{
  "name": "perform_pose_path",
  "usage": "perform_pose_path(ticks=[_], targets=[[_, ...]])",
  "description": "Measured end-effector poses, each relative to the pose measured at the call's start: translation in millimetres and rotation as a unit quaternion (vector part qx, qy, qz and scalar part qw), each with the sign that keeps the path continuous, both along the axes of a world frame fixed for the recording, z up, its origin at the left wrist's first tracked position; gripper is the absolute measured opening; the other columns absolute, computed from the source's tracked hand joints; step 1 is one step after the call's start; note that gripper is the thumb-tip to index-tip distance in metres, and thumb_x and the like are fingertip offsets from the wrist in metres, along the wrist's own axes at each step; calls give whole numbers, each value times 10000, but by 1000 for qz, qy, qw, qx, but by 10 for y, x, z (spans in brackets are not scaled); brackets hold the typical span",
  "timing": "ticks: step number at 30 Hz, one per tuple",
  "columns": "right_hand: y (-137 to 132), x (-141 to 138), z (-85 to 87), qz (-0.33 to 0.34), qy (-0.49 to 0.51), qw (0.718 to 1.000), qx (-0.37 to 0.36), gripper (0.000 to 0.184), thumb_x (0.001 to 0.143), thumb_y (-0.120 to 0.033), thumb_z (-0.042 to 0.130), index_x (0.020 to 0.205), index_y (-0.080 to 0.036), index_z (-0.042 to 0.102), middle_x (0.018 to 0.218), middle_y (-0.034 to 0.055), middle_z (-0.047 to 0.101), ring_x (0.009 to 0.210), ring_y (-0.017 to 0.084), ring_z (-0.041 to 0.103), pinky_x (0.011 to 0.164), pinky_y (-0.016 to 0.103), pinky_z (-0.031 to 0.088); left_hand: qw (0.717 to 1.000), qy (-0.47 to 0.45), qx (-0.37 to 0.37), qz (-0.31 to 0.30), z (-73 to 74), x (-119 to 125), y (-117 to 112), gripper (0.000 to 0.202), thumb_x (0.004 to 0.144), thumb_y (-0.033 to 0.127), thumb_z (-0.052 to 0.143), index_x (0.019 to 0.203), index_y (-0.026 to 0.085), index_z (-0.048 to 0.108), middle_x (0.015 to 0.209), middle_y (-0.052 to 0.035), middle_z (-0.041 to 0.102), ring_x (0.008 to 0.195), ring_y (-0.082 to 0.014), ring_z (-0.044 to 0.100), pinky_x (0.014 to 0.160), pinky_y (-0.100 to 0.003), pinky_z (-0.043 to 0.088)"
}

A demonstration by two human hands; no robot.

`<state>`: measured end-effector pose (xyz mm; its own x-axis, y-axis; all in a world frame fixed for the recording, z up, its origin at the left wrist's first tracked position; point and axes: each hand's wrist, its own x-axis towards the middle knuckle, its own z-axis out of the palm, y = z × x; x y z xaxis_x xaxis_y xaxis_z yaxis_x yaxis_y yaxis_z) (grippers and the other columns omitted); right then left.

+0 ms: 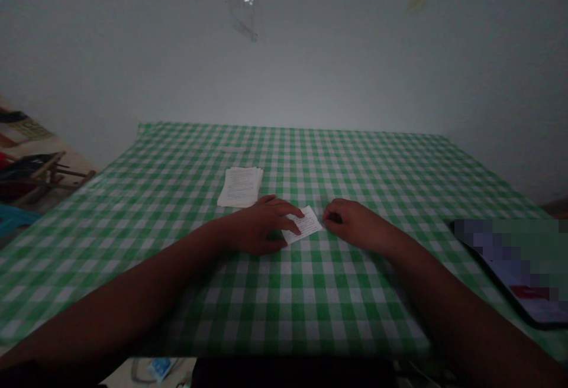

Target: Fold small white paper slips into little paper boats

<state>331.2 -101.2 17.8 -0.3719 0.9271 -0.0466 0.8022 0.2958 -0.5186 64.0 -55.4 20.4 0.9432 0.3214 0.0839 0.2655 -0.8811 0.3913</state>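
Observation:
A small white printed paper slip (306,225) lies at an angle on the green-and-white gingham tablecloth (355,293). My left hand (260,227) lies across the slip's left part, with the fingers over the paper. Whether it grips the slip, I cannot tell. My right hand (348,225) is curled, its fingertips close by the slip's right corner. Behind my left hand sits a stack of printed paper sheets (239,187), just beyond its fingers and apart from the slip.
A phone or tablet (510,270) with a blurred screen lies at the table's right side. A pale wall (284,68) rises behind the table. Low down on the left, past the table's edge, stand a dark wooden chair (33,172) and a teal cloth (13,219).

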Motion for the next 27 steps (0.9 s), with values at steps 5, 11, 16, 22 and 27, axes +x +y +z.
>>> perform_pose_path(ticks=[5,11,16,22,27], targets=[[-29,-63,-19,-19,-26,999,11,152,882,-270,583,762,-208,653,806,45,654,713,173,585,638,303,425,1000,-7,16,-7,-38,-9,24,364,853,279,664,1214,315,646,1434,-41,530,1296,-283,495,1135,-509,267],[-24,-98,-44,-48,18,999,-6,180,878,-312,608,732,-210,637,797,38,670,692,167,594,616,301,430,998,-30,44,-15,-114,0,35,346,870,346,661,1215,321,656,1395,-53,555,1252,-275,516,1113,-491,298],[-41,-128,-50,-61,124,990,-35,81,866,-271,618,814,-214,642,823,26,688,728,164,625,644,287,471,998,-28,62,-14,-146,25,16,347,881,368,651,1225,318,655,1393,-67,542,1245,-288,502,1092,-483,327],[-45,-193,-120,-105,191,976,-8,74,812,-209,659,792,-208,588,743,-8,650,666,142,604,614,270,467,997,-20,68,-23,-157,43,-4,396,902,438,612,1281,323,619,1381,-88,529,1255,-297,475,1086,-489,325],[-18,-212,-172,-119,181,976,32,145,776,-118,644,886,-200,596,810,3,668,714,140,619,665,274,480,997,-24,69,-33,-152,47,-3,388,910,439,601,1276,312,622,1366,-98,537,1257,-294,476,1082,-479,333]])
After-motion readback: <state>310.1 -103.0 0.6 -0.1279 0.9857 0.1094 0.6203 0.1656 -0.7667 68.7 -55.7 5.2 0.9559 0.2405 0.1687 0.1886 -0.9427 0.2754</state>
